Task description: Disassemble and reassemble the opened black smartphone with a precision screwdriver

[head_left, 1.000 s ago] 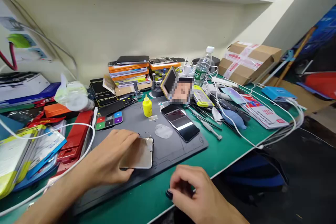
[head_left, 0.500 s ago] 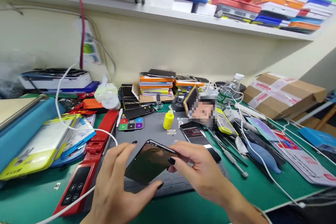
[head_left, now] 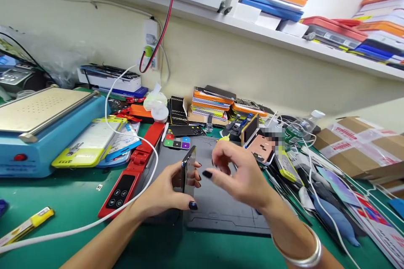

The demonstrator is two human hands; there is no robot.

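A dark phone (head_left: 188, 171) stands nearly edge-on to the camera above the grey mat (head_left: 217, 214). My left hand (head_left: 167, 191) is wrapped round it, thumb on the near side and fingertips showing past its right edge. My right hand (head_left: 235, 172) is raised to the right of the phone, apart from it, with fingers curled and the thumb pointing left. A gap shows between thumb and fingers, and nothing is visible in it. Behind the right hand is the tip of a yellow bottle (head_left: 224, 138); the hand hides the rest.
A red device (head_left: 126, 185) with a white cable across it lies left of the mat. Farther left is a blue machine (head_left: 28, 151) with a metal top. Tools, a blue blower (head_left: 336, 218) and a cardboard box (head_left: 356, 147) lie right. Colour-square tray (head_left: 176, 142) sits at the mat's back.
The view has swung left. My right hand has let go of the phone and lifted off. The phone has turned from lying tilted to nearly upright in my left hand.
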